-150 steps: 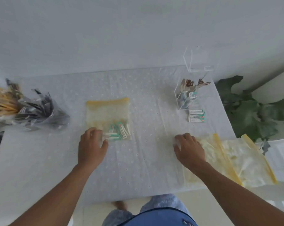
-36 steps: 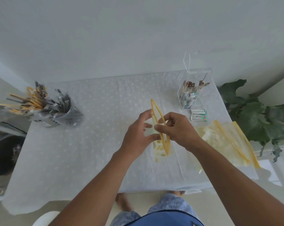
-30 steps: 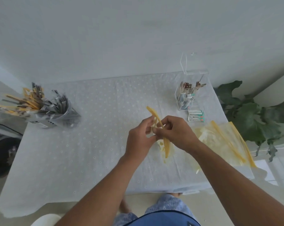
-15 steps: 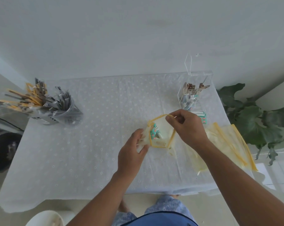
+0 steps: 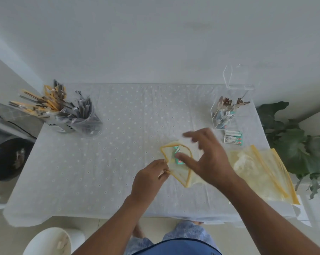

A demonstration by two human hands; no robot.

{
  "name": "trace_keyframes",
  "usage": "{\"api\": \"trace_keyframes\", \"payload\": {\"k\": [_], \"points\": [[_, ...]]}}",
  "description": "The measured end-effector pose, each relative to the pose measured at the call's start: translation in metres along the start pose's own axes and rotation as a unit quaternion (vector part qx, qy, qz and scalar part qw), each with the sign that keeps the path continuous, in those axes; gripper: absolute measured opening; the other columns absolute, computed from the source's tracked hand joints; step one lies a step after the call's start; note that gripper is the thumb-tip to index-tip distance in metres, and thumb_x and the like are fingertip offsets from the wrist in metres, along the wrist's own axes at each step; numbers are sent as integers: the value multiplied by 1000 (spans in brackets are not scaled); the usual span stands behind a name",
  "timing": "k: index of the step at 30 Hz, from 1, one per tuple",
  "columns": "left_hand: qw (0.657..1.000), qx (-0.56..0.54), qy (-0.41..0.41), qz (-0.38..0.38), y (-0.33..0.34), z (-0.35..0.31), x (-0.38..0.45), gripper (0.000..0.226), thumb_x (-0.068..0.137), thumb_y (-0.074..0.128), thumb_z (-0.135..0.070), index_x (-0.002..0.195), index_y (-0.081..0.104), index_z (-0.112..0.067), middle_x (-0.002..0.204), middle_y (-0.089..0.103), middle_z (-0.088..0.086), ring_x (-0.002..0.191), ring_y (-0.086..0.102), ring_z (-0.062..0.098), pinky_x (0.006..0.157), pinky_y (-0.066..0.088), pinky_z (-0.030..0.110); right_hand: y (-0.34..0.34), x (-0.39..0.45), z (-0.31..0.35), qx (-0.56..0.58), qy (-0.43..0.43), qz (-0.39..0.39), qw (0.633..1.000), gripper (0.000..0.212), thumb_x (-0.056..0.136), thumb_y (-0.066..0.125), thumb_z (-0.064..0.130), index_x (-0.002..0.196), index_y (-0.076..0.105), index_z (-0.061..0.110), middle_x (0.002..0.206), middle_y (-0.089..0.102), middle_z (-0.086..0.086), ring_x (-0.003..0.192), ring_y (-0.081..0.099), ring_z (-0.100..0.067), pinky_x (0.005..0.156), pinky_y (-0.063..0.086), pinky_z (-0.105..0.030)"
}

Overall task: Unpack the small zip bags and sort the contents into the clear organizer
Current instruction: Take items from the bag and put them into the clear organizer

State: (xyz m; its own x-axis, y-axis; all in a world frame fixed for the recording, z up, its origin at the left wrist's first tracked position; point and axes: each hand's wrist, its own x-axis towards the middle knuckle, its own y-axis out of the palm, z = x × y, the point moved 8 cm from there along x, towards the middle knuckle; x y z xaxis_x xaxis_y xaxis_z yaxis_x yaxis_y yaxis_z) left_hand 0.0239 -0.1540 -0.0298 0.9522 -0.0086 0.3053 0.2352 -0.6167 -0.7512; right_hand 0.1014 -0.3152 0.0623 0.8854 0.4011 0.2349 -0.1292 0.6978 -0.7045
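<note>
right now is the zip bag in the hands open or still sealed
Open. The zip bag's yellow rim is spread into a wide loop; the left hand pinches one edge, and green-and-white packets show through the mouth under the right hand's spread fingers.

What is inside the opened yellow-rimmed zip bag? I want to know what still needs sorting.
Inside the zip bag lie teal-and-white packets. The right hand reaches over the mouth and hides part of them, so their count cannot be told.

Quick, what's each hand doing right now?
Left hand: pinching the zip bag rim.
Right hand: open, fingers spread over the bag's mouth, holding nothing.
</note>
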Motion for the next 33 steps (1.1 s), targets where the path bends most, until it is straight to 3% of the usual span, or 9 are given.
{"api": "trace_keyframes", "payload": {"k": [2, 5, 7, 9, 12, 16, 19, 24, 33], "points": [[1000, -13, 0, -15, 0, -5, 5, 31, 76, 88, -14, 103, 74, -14, 97, 76, 0, 75, 70, 14, 59, 59, 26, 30, -8, 27, 32, -109, 111, 987, 18, 97, 69, 34, 111, 72, 24, 93, 65, 11, 76, 58, -1, 69, 50, -21], [998, -52, -40, 0, 7, 0, 11, 22, 81, 83, -16, 100, 73, -12, 94, 75, 2, 75, 71, 18, 61, 62, 35, 64, -3, -3, 39, -11, 200, 979, 19, 103, 55, 30, 99, 71, 21, 86, 71, 10, 79, 66, -6, 72, 55, -31], [997, -51, -62, 17, 12, 4, 12, 17, 81, 83, -17, 89, 70, -12, 88, 72, 1, 71, 69, 18, 58, 60, 39, 75, 7, -28, -75, 27, 231, 970, 25, 104, 47, 32, 91, 65, 19, 87, 71, 3, 83, 68, -18, 77, 54, -39], [996, -50, -72, 27, 14, 4, 12, 20, 80, 85, -20, 83, 66, -14, 86, 71, 0, 69, 67, 17, 57, 59, 38, 84, 12, -45, -252, 31, 314, 915, 22, 104, 43, 26, 91, 61, 24, 96, 69, -1, 92, 66, -25, 88, 46, -38], [997, -26, -66, 38, 16, 1, 16, 29, 78, 88, -23, 76, 61, -15, 80, 67, 0, 62, 62, 15, 50, 56, 36, 87, 17, -60, -365, 66, 379, 848, 26, 97, 48, 14, 108, 67, 28, 105, 69, 2, 102, 65, -23, 103, 33, -40], [996, -6, -72, 55, 18, -1, 20, 27, 77, 88, -26, 76, 64, -15, 81, 67, -1, 62, 63, 12, 51, 55, 24, 100, 29, -69, -433, 35, 382, 816, 22, 93, 54, 16, 73, 49, 23, 73, 50, 9, 86, 61, -21, 109, 27, -44], [994, 11, -77, 82, 22, 5, 18, 24, 78, 88, -25, 78, 67, -15, 83, 67, -2, 62, 59, 9, 54, 52, 21, 118, 24, -70, -440, 12, 382, 813, 5, 93, 60, 28, 90, 62, 26, 77, 52, 10, 92, 64, -21, 107, 24, -50], [987, 36, -95, 124, 29, 15, 9, 17, 83, 83, -28, 84, 71, -16, 87, 67, -4, 66, 61, 11, 59, 54, 21, 138, 11, -72, -466, -47, 357, 808, 23, 90, 66, 24, 113, 65, 23, 105, 67, 5, 101, 64, -24, 101, 30, -54], [981, 23, -114, 153, 44, 13, 1, 17, 83, 82, -26, 85, 71, -14, 88, 67, -2, 65, 52, 7, 58, 29, 3, 140, -21, -59, -444, -209, 363, 792, 24, 77, 75, 5, 95, 67, 19, 87, 71, -2, 85, 62, -26, 83, 40, -42]]}}
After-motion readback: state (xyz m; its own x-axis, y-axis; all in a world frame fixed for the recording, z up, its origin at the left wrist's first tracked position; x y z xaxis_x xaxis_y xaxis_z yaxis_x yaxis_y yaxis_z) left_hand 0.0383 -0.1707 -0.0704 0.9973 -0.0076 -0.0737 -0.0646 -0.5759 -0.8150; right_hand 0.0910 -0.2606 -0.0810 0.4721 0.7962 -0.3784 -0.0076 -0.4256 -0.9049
